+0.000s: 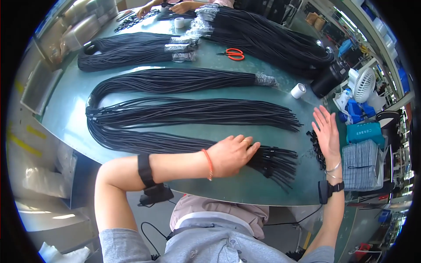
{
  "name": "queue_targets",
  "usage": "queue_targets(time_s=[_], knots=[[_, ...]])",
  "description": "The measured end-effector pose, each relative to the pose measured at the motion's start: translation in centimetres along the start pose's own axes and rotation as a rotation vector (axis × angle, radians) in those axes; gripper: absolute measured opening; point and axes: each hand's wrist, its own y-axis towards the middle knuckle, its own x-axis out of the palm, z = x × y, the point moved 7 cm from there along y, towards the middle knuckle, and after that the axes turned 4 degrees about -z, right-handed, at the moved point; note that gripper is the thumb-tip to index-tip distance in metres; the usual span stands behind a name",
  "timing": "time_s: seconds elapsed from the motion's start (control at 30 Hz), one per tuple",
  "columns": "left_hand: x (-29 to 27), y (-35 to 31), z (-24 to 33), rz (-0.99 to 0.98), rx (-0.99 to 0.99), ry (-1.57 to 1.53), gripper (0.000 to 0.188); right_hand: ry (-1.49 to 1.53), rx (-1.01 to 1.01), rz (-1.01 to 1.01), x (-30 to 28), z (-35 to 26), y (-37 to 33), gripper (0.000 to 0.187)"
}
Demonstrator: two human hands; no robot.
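My left hand (232, 154) rests over the nearest strand of a long bundle of black cables (166, 142), close to its right end. Its fingers curl over the far side of the cables, and the palm hides part of them. Loose cable ends (278, 164) fan out just right of this hand. My right hand (327, 131) is raised at the right edge of the table, fingers stretched and holding nothing. Beside it lies a small pile of short black pieces (315, 147). The bundle bends round at the left, with another group of loose ends (280, 115) farther back.
Red-handled scissors (234, 54) lie behind the cables, between more wrapped black bundles (267, 37). A white roll (298, 90), black bottle (330, 79), small fan (364, 85) and stacked grey sheets (362, 164) line the right side. Across the table are a co-worker's hands (180, 8).
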Motion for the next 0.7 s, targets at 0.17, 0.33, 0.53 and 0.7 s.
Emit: queue_targets(time_s=[0.17,0.33,0.53,0.7], knots=[[1.8,3.8,-0.4,-0.22,-0.201,-0.099,0.046,-0.165,0.005,-0.051,-2.3,0.0,-4.1,0.054],[-0.8,3.2,-1.8,0.165,0.01,-0.299,0.026,-0.195,-0.001,-0.052,-1.8,-0.1,-5.0,0.048],[-7.5,2.3,-3.6,0.045,-0.058,-1.334,0.031,-0.692,-0.244,-0.487,10.5,-2.9,-3.8,0.076],[-9.3,1.9,-6.1,0.217,-0.109,-1.539,0.035,-0.024,-0.344,-0.769,27.9,-5.7,0.4,0.077]])
